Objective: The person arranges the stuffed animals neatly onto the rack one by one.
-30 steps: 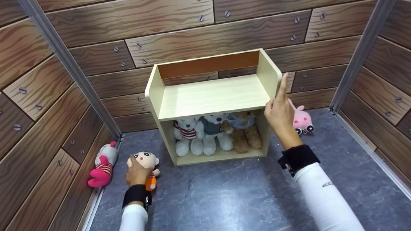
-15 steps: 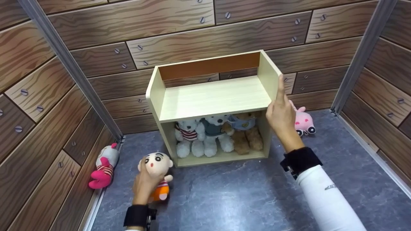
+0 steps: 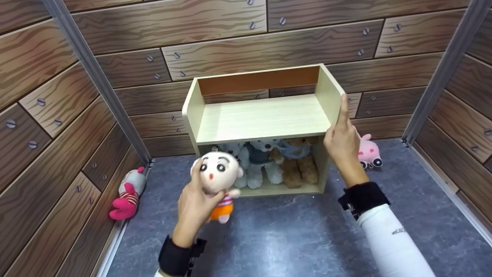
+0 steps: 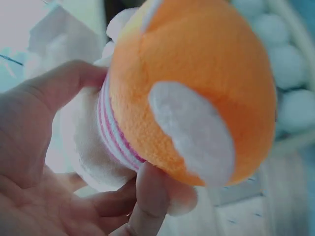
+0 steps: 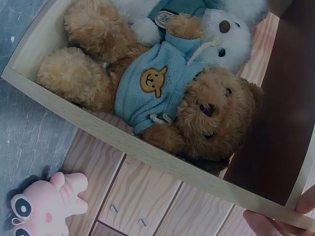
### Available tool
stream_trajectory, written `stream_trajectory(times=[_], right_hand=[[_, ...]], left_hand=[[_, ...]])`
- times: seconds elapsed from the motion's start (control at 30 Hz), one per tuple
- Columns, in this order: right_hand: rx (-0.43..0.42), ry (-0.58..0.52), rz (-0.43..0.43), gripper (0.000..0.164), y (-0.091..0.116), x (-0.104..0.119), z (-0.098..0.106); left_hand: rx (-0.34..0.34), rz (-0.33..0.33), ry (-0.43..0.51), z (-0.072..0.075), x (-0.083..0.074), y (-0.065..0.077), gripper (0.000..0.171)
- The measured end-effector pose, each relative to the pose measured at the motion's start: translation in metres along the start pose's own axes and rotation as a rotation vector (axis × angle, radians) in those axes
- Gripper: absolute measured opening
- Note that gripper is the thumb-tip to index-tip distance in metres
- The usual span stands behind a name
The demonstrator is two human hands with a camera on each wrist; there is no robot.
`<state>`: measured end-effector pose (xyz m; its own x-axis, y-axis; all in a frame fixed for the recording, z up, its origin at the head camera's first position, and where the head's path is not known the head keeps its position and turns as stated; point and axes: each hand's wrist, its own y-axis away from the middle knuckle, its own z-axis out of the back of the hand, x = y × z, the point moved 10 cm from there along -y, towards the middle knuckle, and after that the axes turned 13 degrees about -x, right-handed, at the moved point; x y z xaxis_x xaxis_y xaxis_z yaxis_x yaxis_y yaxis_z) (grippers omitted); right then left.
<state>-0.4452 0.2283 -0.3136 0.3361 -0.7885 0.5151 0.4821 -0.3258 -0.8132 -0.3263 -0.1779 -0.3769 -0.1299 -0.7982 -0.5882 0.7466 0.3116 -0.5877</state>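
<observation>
My left hand [image 3: 192, 206] holds a plush doll [image 3: 220, 173] upright in front of the shelf's left half. It has a round pale head, a pink-and-white striped top and orange bottoms. In the left wrist view the thumb and fingers grip the doll's striped middle, with its orange underside [image 4: 197, 54] toward the camera. My right hand [image 3: 343, 142] grips the right side panel of the pale wooden shelf [image 3: 265, 117], index finger stretched along its edge. Several teddy bears sit in the lower compartment; the brown bear [image 3: 300, 169] is rightmost. The doll partly hides the leftmost white bear.
A grey-and-pink plush toy [image 3: 128, 194] leans against the left wall. A pink plush toy [image 3: 369, 152] lies on the floor right of the shelf. Wood-patterned walls [image 3: 238, 50] enclose the grey floor [image 3: 276, 234] on three sides.
My left hand has lifted the plush doll from the floor at the left and carried it right, up to the shelf front. The right hand stays at the shelf's side; the view has shifted slightly.
</observation>
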Motion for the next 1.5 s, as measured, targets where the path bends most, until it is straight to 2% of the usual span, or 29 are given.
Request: stream_trajectory(times=[0.13, 0.37, 0.5, 0.63, 0.8, 0.97, 1.17, 1.37, 1.5], right_hand=[[-0.001, -0.002, -0.013, 0.09, 0.001, -0.003, 0.0], [0.016, 0.004, -0.028, 0.091, 0.0, -0.003, -0.002], [0.007, 0.006, -0.01, 0.09, 0.002, -0.002, 0.0], [-0.005, 0.007, 0.001, 0.091, 0.002, -0.002, 0.002], [-0.002, -0.001, 0.001, 0.09, 0.001, -0.002, 0.001], [0.012, -0.012, -0.01, 0.089, 0.002, -0.001, 0.0], [0.033, -0.02, -0.023, 0.091, 0.005, -0.003, -0.004], [0.037, -0.013, -0.028, 0.091, 0.003, -0.002, -0.005], [0.046, 0.003, -0.026, 0.09, 0.001, -0.002, -0.002]], left_hand=[[-0.078, -0.047, 0.043, 0.013, -0.04, -0.017, 0.096], [-0.21, -0.043, 0.108, 0.03, -0.088, -0.063, 0.096], [-0.277, -0.055, 0.14, 0.029, -0.11, -0.094, 0.096], [-0.307, -0.057, 0.146, 0.021, -0.122, -0.125, 0.096], [-0.319, -0.039, 0.152, 0.004, -0.125, -0.163, 0.095], [-0.271, 0.03, 0.101, -0.019, -0.112, -0.193, 0.097], [-0.184, 0.099, 0.06, -0.049, -0.096, -0.206, 0.099], [-0.144, 0.139, 0.059, -0.063, -0.091, -0.218, 0.101], [-0.101, 0.142, 0.056, -0.074, -0.087, -0.226, 0.101]])
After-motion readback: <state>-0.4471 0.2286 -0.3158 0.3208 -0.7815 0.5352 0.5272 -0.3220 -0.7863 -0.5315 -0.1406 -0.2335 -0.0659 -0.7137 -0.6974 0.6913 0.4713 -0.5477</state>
